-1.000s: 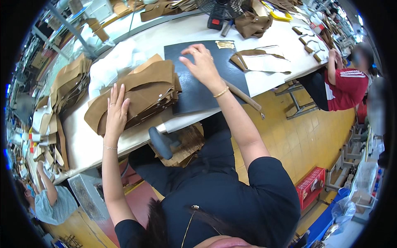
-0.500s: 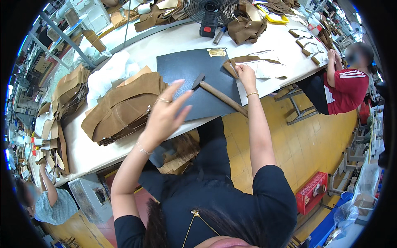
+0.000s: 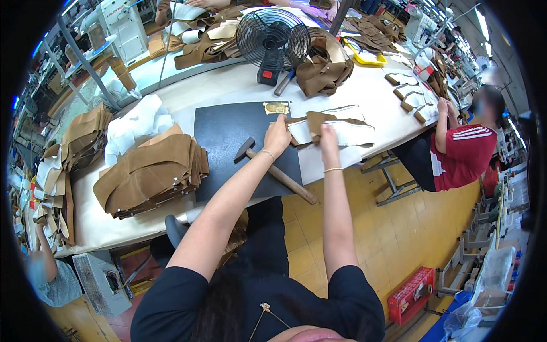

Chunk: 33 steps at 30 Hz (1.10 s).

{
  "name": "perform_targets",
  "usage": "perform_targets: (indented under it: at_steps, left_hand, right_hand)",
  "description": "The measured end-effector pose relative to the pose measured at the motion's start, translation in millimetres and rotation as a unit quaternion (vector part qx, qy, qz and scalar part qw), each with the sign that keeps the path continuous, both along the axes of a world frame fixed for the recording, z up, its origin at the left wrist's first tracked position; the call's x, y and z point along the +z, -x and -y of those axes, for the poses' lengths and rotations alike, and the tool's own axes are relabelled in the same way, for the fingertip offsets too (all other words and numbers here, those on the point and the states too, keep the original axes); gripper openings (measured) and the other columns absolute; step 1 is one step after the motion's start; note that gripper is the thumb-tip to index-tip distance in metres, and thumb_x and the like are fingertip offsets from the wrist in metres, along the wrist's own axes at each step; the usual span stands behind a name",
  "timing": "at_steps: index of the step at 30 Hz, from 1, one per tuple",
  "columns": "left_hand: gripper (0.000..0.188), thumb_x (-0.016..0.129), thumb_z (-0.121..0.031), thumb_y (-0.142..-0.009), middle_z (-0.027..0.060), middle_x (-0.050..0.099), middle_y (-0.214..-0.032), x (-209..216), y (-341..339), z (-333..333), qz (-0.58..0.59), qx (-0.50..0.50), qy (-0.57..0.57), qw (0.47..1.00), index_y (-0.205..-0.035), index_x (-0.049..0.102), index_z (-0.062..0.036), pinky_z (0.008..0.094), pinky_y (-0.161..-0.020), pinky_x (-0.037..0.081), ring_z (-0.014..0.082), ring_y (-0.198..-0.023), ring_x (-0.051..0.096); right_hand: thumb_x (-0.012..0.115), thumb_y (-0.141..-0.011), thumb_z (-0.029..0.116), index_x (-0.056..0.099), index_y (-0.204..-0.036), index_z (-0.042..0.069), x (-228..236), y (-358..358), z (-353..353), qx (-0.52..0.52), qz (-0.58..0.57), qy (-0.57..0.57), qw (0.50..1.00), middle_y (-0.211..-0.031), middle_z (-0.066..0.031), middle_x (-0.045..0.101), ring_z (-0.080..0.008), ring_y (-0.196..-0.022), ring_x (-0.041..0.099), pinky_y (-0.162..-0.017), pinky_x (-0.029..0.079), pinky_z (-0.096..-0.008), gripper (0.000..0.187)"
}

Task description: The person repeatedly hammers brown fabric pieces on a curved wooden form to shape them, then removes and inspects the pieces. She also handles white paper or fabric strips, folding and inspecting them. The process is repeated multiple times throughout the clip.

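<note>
A brown leather piece with a white backing [image 3: 353, 133] lies at the right edge of the black mat [image 3: 219, 128]. My left hand [image 3: 277, 138] is closed at the piece's left end, its fingertips partly hidden behind the hand. In my right hand [image 3: 329, 139], slightly smeared by motion, is a raised brown flap [image 3: 315, 124] of that leather, gripped between closed fingers. Below my left wrist a hammer [image 3: 288, 181] with a wooden handle rests on the mat, its dark head to the left and its handle end past the table's front edge.
A thick stack of brown leather pieces [image 3: 145, 176] stands left of the mat, with white material [image 3: 134, 128] behind it. A black fan [image 3: 272, 43] and a brown leather bundle [image 3: 325, 74] are farther back. A co-worker in red [image 3: 467, 151] sits at the right.
My left hand has come from above the stack, fingers spread, over to the leather piece and closed there. My right hand has lifted a brown flap. The view has shifted.
</note>
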<state>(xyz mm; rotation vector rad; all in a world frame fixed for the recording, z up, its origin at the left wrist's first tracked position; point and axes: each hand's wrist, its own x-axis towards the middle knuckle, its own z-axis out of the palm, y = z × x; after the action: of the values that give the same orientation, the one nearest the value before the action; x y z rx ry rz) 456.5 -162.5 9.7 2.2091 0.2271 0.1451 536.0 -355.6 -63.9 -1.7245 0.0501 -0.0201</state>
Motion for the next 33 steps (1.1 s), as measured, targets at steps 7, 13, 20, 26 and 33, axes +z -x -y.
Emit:
perform_targets:
  at_steps: [7,13,20,26,33]
  left_hand:
    - [0.029,0.049,-0.002,-0.082,0.0258,0.069,-0.096,10,-26,-35,0.057,0.098,0.140,0.984,-0.109,0.062,-0.0014,0.0458,-0.069,0.057,0.0396,-0.082,0.070]
    - [0.034,0.054,-0.013,-0.081,0.0255,0.070,-0.101,30,-64,-133,0.087,0.218,0.048,0.971,-0.111,0.066,-0.0029,0.0454,-0.086,0.054,0.0399,-0.099,0.068]
    - [0.035,0.057,-0.015,-0.084,0.0277,0.063,-0.122,74,-33,-153,-0.065,0.230,-0.156,0.958,-0.116,0.068,-0.0050,0.0458,-0.096,0.052,0.0417,-0.114,0.063]
    - [0.045,0.066,-0.028,-0.082,0.0237,0.069,-0.115,133,-5,-154,-0.061,-0.004,-0.231,0.971,-0.117,0.068,-0.0010,0.0422,-0.098,0.050,0.0365,-0.110,0.065]
    - [0.042,0.072,-0.034,-0.085,0.0234,0.067,-0.113,136,91,-325,-0.007,0.162,-0.357,0.920,-0.112,0.067,-0.0025,0.0465,-0.092,0.051,0.0383,-0.107,0.064]
  right_hand:
    - [0.036,-0.104,0.020,0.055,-0.126,-0.003,128,-45,138,-0.199,-0.013,-0.379,0.904,-0.122,-0.0191,0.063,-0.0316,-0.105,0.067,-0.086,0.060,-0.0477,0.037]
    - [0.051,-0.102,0.022,0.061,-0.123,0.001,271,-41,188,-0.189,0.199,-0.299,0.914,-0.116,-0.0153,0.067,-0.0296,-0.100,0.069,-0.082,0.061,-0.0447,0.030]
    - [0.049,-0.105,0.040,0.061,-0.118,0.000,258,-44,120,-0.115,0.229,0.182,0.949,-0.099,-0.0075,0.063,-0.0177,-0.093,0.057,-0.086,0.045,-0.0332,0.044]
    - [0.038,-0.107,0.047,0.062,-0.106,-0.002,166,101,-74,0.301,0.172,0.173,0.922,-0.095,-0.0213,0.066,-0.0341,-0.091,0.064,-0.087,0.049,-0.0398,0.054]
    - [0.062,-0.096,0.018,0.065,-0.103,0.001,77,175,-148,0.237,0.319,0.247,0.884,-0.115,-0.0146,0.068,-0.0342,-0.106,0.063,-0.095,0.047,-0.0437,0.019]
